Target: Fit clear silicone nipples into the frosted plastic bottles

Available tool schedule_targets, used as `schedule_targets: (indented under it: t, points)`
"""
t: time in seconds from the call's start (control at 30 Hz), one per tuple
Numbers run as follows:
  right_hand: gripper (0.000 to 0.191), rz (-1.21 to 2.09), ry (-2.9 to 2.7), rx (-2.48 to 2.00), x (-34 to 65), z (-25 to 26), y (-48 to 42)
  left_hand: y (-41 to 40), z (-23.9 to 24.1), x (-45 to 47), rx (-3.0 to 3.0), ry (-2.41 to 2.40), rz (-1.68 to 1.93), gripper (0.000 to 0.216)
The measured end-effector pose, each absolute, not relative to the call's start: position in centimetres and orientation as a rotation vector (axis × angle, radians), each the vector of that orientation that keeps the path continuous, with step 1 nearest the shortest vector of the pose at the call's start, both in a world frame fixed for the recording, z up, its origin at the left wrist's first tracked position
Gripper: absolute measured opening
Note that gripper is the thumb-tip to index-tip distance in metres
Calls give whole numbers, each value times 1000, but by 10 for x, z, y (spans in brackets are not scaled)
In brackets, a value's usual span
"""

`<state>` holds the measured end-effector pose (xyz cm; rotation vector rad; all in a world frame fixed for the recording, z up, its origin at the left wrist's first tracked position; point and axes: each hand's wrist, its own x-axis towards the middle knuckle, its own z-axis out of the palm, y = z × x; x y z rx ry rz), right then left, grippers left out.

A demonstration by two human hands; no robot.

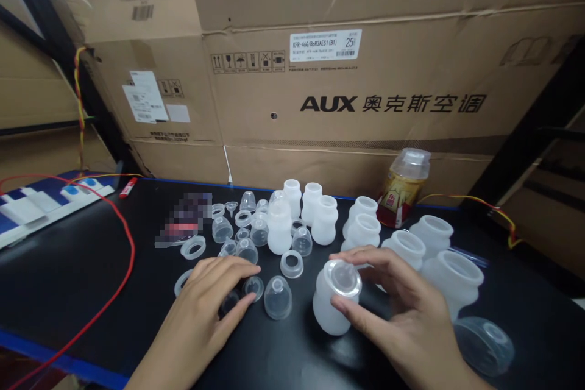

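Note:
My right hand grips a frosted white feeding bottle near its neck, thumb in front and fingers behind. A clear silicone nipple sits on the bottle's mouth. My left hand hovers low over the table with thumb and forefinger apart. Close to those fingertips is a small clear round part; whether they touch it I cannot tell. Between the hands stands a clear dome cap. Beyond lie more caps and clear collar rings, some partly hidden by my left hand.
Several open frosted bottles stand behind and to the right. One bottle wears a cap. A large clear cover lies by my right wrist. At the back are a red-gold jar and cardboard boxes. A red cable crosses left.

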<state>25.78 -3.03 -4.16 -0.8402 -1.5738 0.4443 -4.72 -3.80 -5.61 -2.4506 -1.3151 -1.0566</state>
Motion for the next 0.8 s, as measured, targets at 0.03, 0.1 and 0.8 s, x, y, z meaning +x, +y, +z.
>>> schedule_targets:
  t: [0.03,0.1,0.8]
  points:
    - [27,441,-1568,-837,257,-41,-30,-41,-54,-45,-2428,-1318,-1082,24]
    - [28,443,-1566,-829,256,-40,-31,-46,-47,-33,-2372,-1327,-1199,24]
    - [39,578,-1581,-765,258,-40,-29,-71,-34,21,-2378,-1134,-1666,23]
